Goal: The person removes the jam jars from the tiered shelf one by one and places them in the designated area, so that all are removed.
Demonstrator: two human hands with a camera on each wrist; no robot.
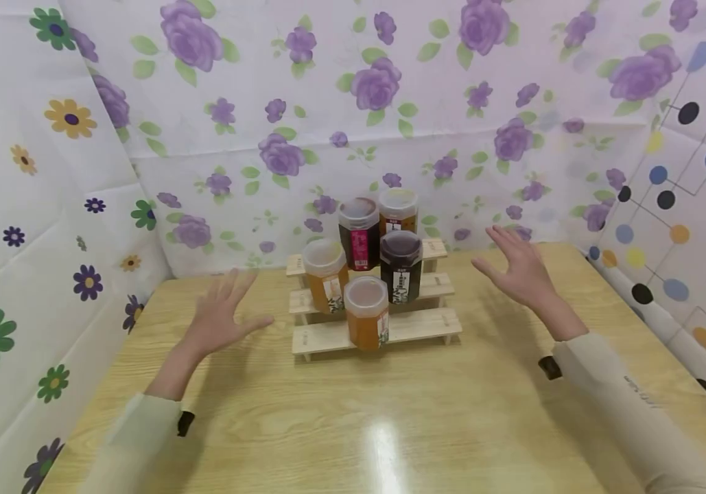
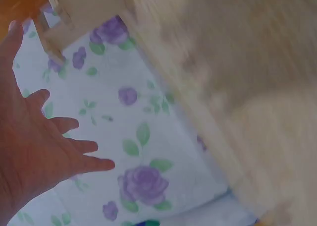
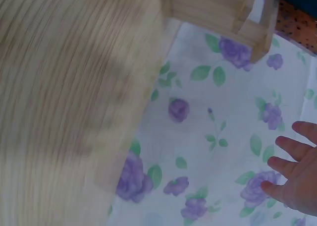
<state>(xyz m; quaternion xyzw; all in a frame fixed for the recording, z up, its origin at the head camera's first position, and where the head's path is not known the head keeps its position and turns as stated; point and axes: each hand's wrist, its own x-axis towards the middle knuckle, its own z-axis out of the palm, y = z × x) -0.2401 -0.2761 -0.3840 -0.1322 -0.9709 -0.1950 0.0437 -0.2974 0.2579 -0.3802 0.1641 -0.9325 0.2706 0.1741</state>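
Observation:
A small wooden tiered rack [image 1: 423, 326] stands on the table, holding several lidded jars. An amber jar [image 1: 368, 322] sits on the lowest step. On the middle step are another amber jar [image 1: 325, 278] at left and a dark jar [image 1: 401, 267] at right. The top step bears a dark jar with a pink label [image 1: 359, 237] and an amber jar [image 1: 398, 206]. My left hand [image 1: 219, 315], fingers spread, hovers left of the rack and touches nothing. Right of the rack my right hand [image 1: 519, 271] hovers too, fingers extended, holding nothing. Both wrist views show part of the rack's side.
The wood-grain table [image 1: 353, 412] extends in front of the rack. Behind it hangs a cloth with purple roses [image 1: 377, 86]. A daisy-print cloth [image 1: 19, 274] borders the left side and a dotted cloth [image 1: 686, 240] the right.

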